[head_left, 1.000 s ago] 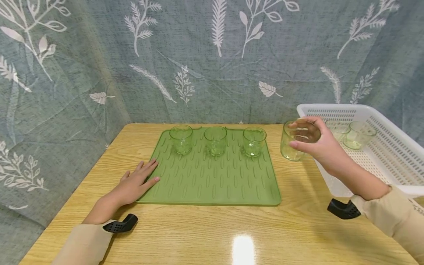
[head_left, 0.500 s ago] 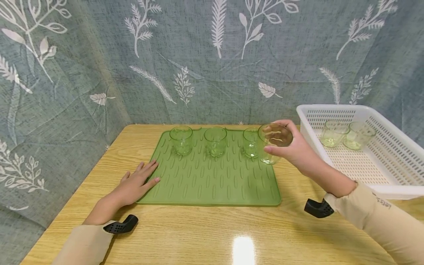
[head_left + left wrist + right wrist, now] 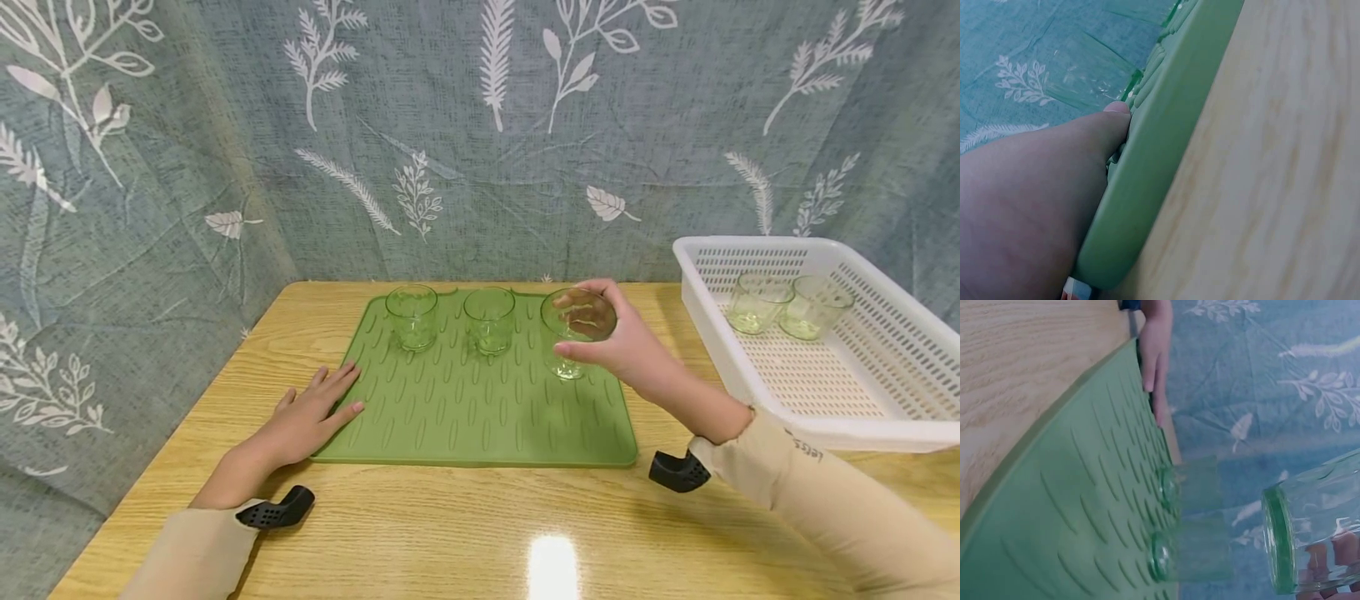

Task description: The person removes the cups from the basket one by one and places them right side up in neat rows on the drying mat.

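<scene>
My right hand [image 3: 633, 343] grips a clear green-tinted glass [image 3: 551, 329] by its side, thumb in front and fingers behind. In the right wrist view this glass [image 3: 1310, 531] hangs above the green ridged mat [image 3: 480, 425], its base apart from it. Another glass on the mat is mostly hidden behind it in the head view. Two more glasses stand upright along the mat's back edge, one at the left [image 3: 412, 318] and one in the middle [image 3: 489, 321]. Flat on the mat's left edge rests my left hand [image 3: 300, 425], fingers spread and holding nothing.
A white perforated plastic basket [image 3: 738, 367] stands on the right side of the wooden table [image 3: 420, 533]. Two glasses, one on the left [image 3: 759, 304] and one on the right [image 3: 816, 308], sit inside it. A patterned curtain [image 3: 450, 125] hangs behind the table.
The right hand has carried the glass leftward from beside the basket to over the mat's right part, in front of the rightmost glass there. The left hand stays where it was.
</scene>
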Demonstrator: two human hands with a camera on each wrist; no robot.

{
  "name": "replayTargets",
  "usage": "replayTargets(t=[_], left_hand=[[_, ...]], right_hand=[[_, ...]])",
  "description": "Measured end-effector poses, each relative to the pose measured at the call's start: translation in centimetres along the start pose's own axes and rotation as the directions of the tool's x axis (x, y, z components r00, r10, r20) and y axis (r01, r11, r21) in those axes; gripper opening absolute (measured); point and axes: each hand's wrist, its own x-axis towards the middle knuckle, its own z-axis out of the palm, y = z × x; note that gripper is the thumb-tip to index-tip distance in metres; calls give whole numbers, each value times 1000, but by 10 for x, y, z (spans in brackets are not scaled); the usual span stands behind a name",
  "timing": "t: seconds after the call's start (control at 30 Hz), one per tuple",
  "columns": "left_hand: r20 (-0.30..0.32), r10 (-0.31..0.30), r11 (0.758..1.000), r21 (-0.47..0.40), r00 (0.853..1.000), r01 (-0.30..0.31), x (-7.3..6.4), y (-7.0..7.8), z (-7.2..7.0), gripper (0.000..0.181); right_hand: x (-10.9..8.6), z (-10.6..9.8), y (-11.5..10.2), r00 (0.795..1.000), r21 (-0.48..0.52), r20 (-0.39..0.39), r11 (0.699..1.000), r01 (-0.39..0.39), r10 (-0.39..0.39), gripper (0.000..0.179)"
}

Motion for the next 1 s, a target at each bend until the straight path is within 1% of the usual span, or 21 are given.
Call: replayTargets(t=[0.13, 0.37, 0.6, 0.83, 1.0], left_hand=[[-1, -1, 1000, -3, 1000, 1, 0, 0, 0, 71], [-6, 8, 1000, 6, 1000, -8, -1, 0, 1, 70], [-3, 7, 1000, 1, 1000, -7, 0, 2, 0, 71], [2, 5, 1000, 2, 1000, -5, 0, 2, 0, 71], [-1, 7, 1000, 1, 1000, -7, 1, 1, 0, 71]], right_hand=[[5, 11, 7, 1000, 17, 19, 1000, 7, -8, 65], [11, 34, 21, 997, 28, 68, 999, -45, 43, 68], [15, 55, 26, 994, 76, 99, 996, -46, 39, 67], [24, 73, 31, 992, 59, 116, 997, -48, 41, 73], [32, 88, 36, 991, 85, 130, 996, -34, 23, 74]])
